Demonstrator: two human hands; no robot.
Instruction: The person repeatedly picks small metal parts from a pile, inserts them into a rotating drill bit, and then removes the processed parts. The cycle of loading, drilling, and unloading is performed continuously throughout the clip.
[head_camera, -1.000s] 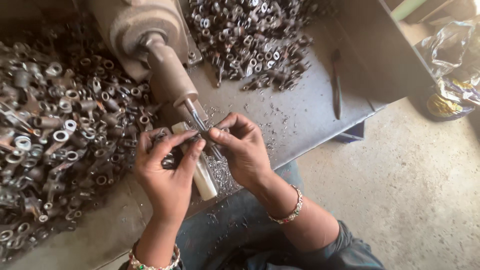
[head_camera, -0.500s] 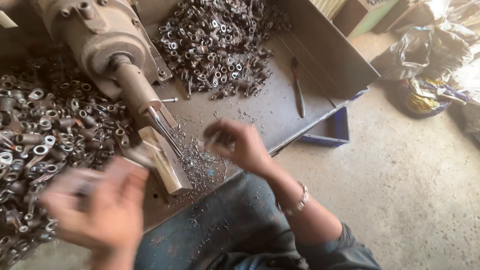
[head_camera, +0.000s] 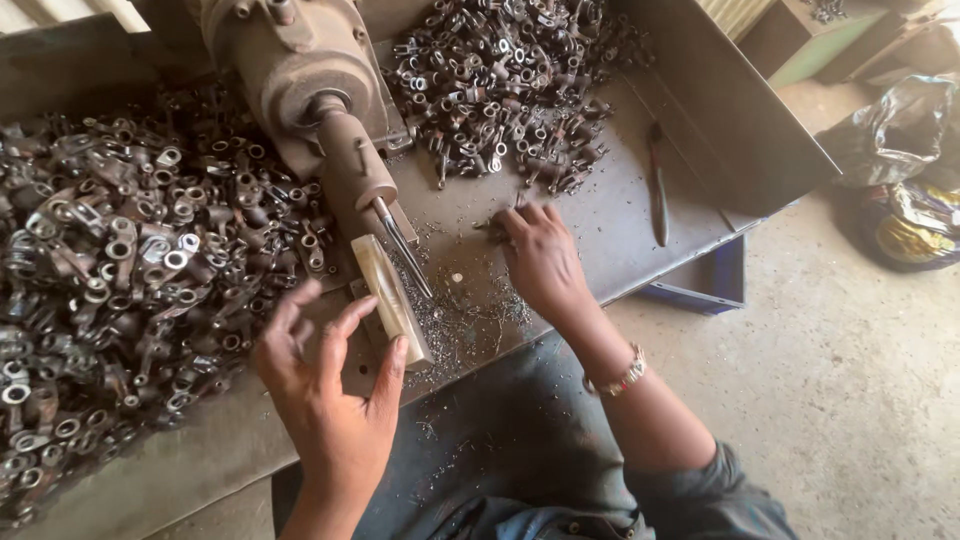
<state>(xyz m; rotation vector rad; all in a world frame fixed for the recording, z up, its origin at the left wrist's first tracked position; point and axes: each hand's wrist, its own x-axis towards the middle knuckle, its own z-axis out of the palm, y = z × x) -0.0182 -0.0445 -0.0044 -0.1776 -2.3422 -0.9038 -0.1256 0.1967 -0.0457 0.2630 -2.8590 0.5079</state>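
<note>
My left hand (head_camera: 335, 395) hovers open and empty over the bench's front edge, fingers spread, just left of a pale wooden block (head_camera: 392, 300). Above the block, a thin metal rod (head_camera: 405, 250) sticks out of the brown machine's spindle (head_camera: 350, 170). My right hand (head_camera: 543, 262) lies palm down on the metal benchtop (head_camera: 610, 215). Its fingertips touch a small dark metal part (head_camera: 492, 230) at the near edge of the far pile of parts (head_camera: 500, 80). Whether the fingers grip it is hidden.
A big heap of ring-ended metal parts (head_camera: 110, 270) covers the bench's left side. Metal shavings (head_camera: 460, 315) lie around the block. A long dark tool (head_camera: 657, 190) rests at the right. A blue tray (head_camera: 705, 285) and plastic bags (head_camera: 900, 170) sit on the concrete floor.
Both hands have left the rod, where they held a part together. The left hand swung out left and is back near the block, empty. The right hand reached up to the far pile.
</note>
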